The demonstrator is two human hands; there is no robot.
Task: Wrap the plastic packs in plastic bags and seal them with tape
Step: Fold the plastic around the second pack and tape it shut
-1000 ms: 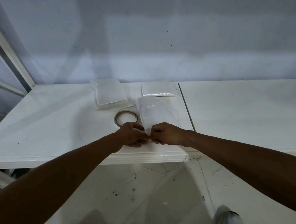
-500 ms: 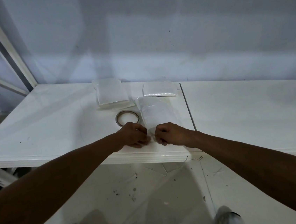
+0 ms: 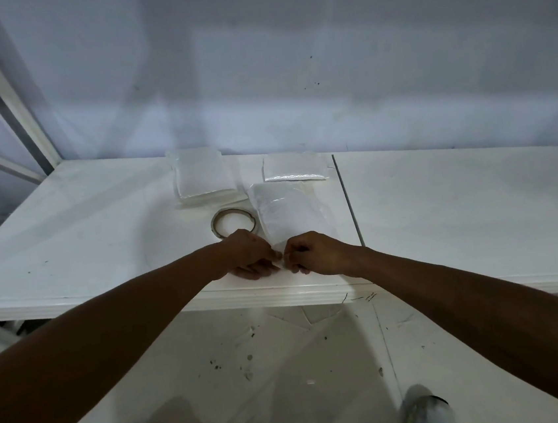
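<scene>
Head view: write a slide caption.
The left hand and right hand pinch the bagged pack's near end beside the tape roll.

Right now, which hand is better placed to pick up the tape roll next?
Left. The tape roll lies just beyond the left hand, left of the bagged pack whose near end both hands pinch; the right hand would have to cross over.

table (image 3: pixel 85 252) wht | packs (image 3: pixel 203 176) wht/clear | tape roll (image 3: pixel 233 223) tan | wall (image 3: pixel 288 55) gry

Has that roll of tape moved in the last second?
No. The tape roll sits just as far left of the table seam as before; only the head camera's view shifted slightly.
</scene>
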